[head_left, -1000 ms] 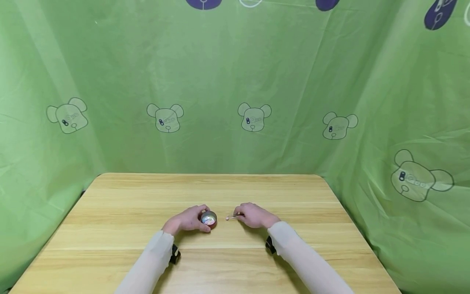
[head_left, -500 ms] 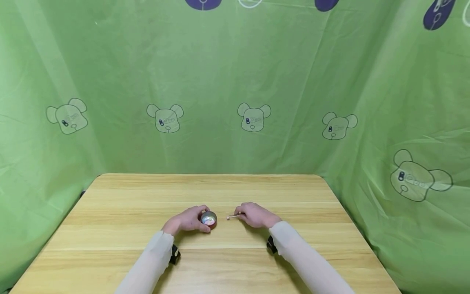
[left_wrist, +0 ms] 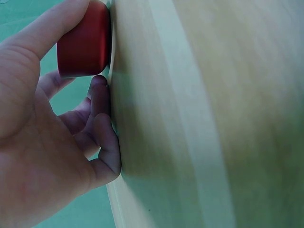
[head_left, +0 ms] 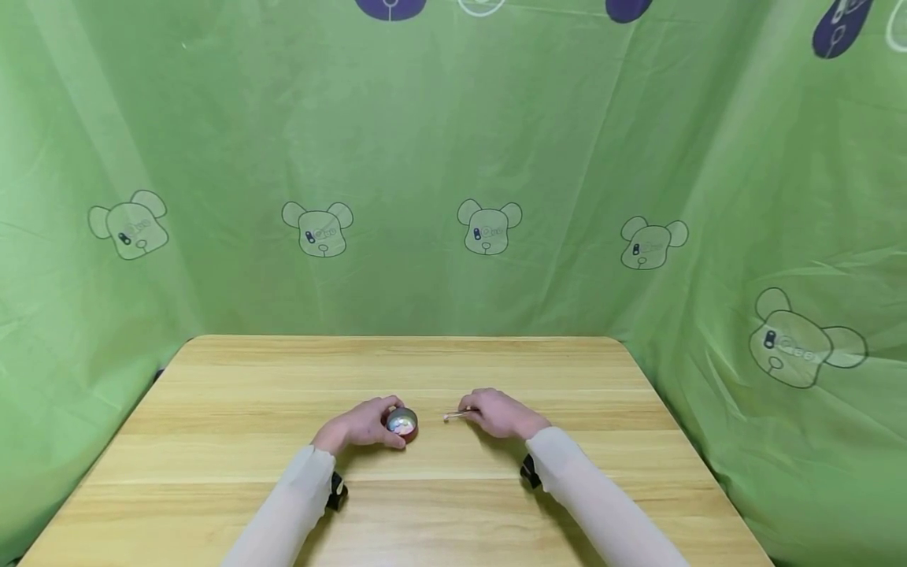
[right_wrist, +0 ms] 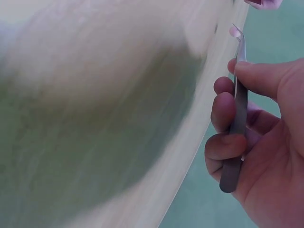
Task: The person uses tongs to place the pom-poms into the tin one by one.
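- The right wrist view is badly blurred over the tabletop (head_left: 496,370), and what sits at the tip of my tweezers (right_wrist: 236,111) is only a small pale blob, too small to tell what it is.
- What lies inside the small round tin (head_left: 401,422) I cannot make out from the head view: just a shiny, pale, mottled patch.
- The tin is low and round, silvery on top from the head view, with a red side wall in the left wrist view. It stands on the tabletop near the middle, towards my side.
- The tweezers are thin grey metal with a bent tip, just right of the tin and apart from it.
- My left hand (head_left: 361,426) is curled round the tin, thumb on one side, fingers (left_wrist: 99,102) on the other.
- My right hand (head_left: 500,414) pinches the tweezers between thumb and curled fingers (right_wrist: 223,111), tip pointing towards the tin.
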Demonstrator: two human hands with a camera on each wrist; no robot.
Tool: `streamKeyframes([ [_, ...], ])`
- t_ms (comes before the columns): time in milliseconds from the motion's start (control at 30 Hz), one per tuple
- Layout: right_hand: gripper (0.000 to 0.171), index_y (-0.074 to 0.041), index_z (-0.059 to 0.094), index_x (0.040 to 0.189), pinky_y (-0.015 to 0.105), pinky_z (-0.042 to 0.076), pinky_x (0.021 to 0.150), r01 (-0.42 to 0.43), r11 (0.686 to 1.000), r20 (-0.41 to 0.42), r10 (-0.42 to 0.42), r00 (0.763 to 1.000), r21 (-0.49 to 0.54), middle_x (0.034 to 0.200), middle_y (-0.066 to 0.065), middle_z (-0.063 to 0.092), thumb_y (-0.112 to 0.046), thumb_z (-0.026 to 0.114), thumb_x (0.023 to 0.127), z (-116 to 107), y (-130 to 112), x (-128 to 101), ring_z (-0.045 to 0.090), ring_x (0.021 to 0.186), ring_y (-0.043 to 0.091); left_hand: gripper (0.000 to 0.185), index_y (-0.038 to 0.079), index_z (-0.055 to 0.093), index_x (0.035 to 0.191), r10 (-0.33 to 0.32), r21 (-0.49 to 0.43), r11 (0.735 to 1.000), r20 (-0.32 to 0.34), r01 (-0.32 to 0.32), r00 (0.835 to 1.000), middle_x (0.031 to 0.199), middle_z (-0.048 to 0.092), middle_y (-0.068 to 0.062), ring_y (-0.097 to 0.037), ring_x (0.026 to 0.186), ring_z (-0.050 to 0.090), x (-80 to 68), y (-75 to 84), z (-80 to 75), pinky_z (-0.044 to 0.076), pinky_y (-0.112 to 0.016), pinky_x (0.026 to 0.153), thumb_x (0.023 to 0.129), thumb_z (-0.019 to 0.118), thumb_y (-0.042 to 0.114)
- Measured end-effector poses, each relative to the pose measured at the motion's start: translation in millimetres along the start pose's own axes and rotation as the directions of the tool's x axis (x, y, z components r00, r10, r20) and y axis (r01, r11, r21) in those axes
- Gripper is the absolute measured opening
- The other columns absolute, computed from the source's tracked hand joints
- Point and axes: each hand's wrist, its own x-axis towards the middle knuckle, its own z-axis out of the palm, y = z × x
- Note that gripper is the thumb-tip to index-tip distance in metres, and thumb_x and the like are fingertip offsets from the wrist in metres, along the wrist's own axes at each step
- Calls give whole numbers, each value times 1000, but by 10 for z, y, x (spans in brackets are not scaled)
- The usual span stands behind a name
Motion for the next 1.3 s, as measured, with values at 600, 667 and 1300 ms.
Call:
streamKeyframes([
  [600,13,-11,66,103,31,46,70,4,1000,-29,-4,1000,18,86,-4,58,-10,57,94,-90,24,-88,51,74,9,49,12,54,115,4,6,1000,5,-4,1000,103,59,-5,-20,93,55,-19,16,-9,42,-44,85,76,80,25],
  [667,13,-11,66,103,32,47,71,3,1000,-33,-2,999,22,87,-4,58,-10,57,94,-93,31,-95,52,75,10,49,12,54,115,5,8,1000,3,-5,1000,103,59,-5,-20,93,55,-17,15,-8,42,-44,84,76,80,24],
  [1300,15,-10,65,106,32,47,72,5,1000,-46,-5,999,16,88,-4,57,-8,56,94,-164,70,-133,51,75,10,48,12,53,115,9,18,1000,-6,-9,1000,103,59,-5,-20,93,55,-3,-3,7,43,-44,85,76,80,24],
])
